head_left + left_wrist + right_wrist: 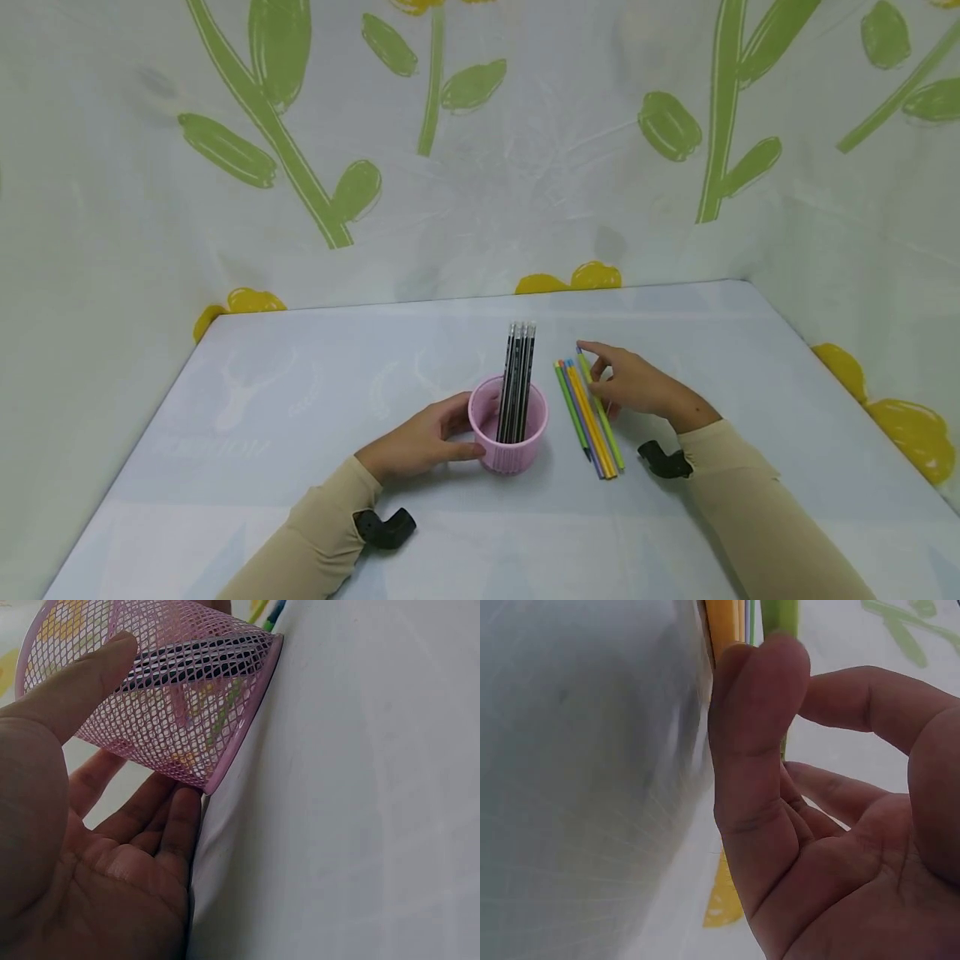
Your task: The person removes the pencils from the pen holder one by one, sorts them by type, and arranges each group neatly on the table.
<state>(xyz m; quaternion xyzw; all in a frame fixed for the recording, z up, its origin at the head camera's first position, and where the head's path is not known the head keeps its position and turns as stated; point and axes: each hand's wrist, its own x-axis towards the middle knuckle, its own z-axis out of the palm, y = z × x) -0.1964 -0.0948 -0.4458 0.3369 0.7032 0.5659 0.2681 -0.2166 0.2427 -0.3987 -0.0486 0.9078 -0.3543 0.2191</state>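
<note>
A pink mesh pencil cup (508,458) stands on the table, with several black pencils (516,383) upright inside it. My left hand (420,442) holds the cup from its left side. In the left wrist view the thumb (97,675) lies along the mesh and the other fingers curve round the far side near the base. To the right of the cup, my right hand (633,385) pinches a light green pencil (609,433), its index finger reaching to the pencil's far end. Beside that pencil lie several coloured pencils (581,408), yellow, green and purple among them.
The white table (285,450) has faint printed patterns. Behind it rises a pale backdrop (525,192) with green leaves and yellow flowers. Black wrist pieces (386,529) stick out from both beige sleeves (750,500).
</note>
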